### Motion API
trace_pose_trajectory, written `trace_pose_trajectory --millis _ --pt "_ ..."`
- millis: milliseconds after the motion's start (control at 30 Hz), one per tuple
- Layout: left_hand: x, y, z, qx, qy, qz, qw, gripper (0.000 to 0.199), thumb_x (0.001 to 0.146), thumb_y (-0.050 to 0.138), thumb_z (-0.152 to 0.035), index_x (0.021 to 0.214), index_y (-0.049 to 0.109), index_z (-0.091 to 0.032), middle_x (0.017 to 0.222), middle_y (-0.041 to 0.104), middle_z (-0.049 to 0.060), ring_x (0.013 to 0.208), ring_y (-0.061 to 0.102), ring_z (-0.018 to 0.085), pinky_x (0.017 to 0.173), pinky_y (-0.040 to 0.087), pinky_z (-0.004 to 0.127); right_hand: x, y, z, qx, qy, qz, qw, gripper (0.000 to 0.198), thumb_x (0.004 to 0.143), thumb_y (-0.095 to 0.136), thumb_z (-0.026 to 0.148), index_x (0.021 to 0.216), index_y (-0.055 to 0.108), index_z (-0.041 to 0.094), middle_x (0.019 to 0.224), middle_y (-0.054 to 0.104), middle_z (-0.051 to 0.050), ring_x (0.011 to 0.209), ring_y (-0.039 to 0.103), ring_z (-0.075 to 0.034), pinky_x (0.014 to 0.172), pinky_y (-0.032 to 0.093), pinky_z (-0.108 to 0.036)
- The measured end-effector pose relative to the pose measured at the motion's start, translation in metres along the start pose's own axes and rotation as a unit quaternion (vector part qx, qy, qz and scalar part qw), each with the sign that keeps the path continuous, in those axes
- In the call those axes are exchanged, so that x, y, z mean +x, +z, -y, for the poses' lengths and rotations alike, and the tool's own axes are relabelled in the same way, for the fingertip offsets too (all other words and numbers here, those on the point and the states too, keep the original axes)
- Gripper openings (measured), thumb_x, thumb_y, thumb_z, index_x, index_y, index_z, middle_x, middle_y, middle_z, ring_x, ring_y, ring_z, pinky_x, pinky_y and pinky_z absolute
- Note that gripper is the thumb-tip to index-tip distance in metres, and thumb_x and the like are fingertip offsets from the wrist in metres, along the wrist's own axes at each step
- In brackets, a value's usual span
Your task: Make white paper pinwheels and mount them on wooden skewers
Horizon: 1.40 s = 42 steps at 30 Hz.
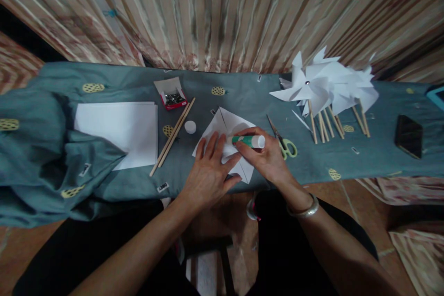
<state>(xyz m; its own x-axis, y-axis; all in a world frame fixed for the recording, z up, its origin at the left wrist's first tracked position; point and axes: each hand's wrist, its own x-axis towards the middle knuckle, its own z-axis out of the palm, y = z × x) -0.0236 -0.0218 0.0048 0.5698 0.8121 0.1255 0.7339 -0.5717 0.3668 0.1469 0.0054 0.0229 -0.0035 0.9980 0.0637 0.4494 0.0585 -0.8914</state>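
A square of white paper (222,120) with drawn diagonal lines lies turned cornerwise in front of me. My left hand (210,173) rests flat on its left half, fingers spread. In my right hand (265,157) is a green glue stick (247,141), held almost level with its tip end at the middle of the paper. The glue stick's white cap (190,126) stands off to the left. Just right of the paper are scissors (286,147) with light green handles. Part of the paper is hidden under both hands.
Two wooden sticks (173,136) lie beside an open box of pins (174,98). A stack of white paper (116,125) is partly under bunched cloth. Several finished pinwheels (322,83) lie at right, near a dark phone (409,136). A pleated curtain (222,14) hangs behind.
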Motion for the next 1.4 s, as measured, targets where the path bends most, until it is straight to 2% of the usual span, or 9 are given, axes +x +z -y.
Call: trace_pose_trajectory --millis 367,600,733,1100,1400 --pt "-0.001 0.001 0.001 0.007 0.001 -0.003 1.000 0.057 0.085 0.064 -0.046 0.137 0.052 -0.027 0.152 0.036 0.018 0.144 0.025 0.042 0.112 0.025 0.065 -0.003 -0.004 0.001 0.026 0.022 0.019 0.999 0.016 0.076 0.071 0.030 0.087 0.065 0.021 0.088 0.073 -0.002 0.080 0.068 -0.018 0.076 0.052 -0.032" --pt "-0.001 0.002 0.001 0.000 0.002 -0.007 1.000 0.057 0.084 0.065 -0.046 0.136 0.053 -0.028 0.152 0.037 0.018 0.144 0.025 0.042 0.112 0.024 0.064 -0.004 -0.010 -0.001 0.025 0.031 0.024 0.999 0.017 0.076 0.071 0.031 0.088 0.066 0.020 0.089 0.073 -0.003 0.080 0.068 -0.019 0.072 0.052 -0.031" --pt "-0.001 0.002 0.002 -0.005 0.003 -0.008 1.000 0.055 0.083 0.066 -0.046 0.134 0.056 -0.028 0.152 0.037 0.018 0.144 0.025 0.042 0.112 0.024 0.065 -0.004 -0.012 -0.002 0.008 0.026 0.017 0.999 0.015 0.077 0.070 0.031 0.088 0.066 0.021 0.089 0.073 -0.002 0.079 0.067 -0.019 0.075 0.052 -0.032" --pt "-0.001 0.001 0.001 -0.006 0.002 -0.009 1.000 0.055 0.083 0.067 -0.045 0.134 0.056 -0.028 0.152 0.037 0.017 0.144 0.025 0.042 0.112 0.024 0.065 0.000 -0.011 0.000 -0.010 0.028 -0.018 0.999 0.018 0.075 0.071 0.033 0.086 0.066 0.020 0.080 0.073 -0.002 0.067 0.066 -0.017 0.063 0.051 -0.029" --pt "-0.001 0.002 0.001 -0.004 -0.001 -0.012 1.000 0.054 0.083 0.067 -0.045 0.133 0.057 -0.027 0.151 0.038 0.018 0.143 0.027 0.042 0.111 0.025 0.065 0.002 -0.005 -0.001 -0.006 0.010 -0.017 1.000 0.016 0.077 0.069 0.031 0.088 0.065 0.021 0.084 0.073 -0.002 0.075 0.068 -0.018 0.069 0.053 -0.031"
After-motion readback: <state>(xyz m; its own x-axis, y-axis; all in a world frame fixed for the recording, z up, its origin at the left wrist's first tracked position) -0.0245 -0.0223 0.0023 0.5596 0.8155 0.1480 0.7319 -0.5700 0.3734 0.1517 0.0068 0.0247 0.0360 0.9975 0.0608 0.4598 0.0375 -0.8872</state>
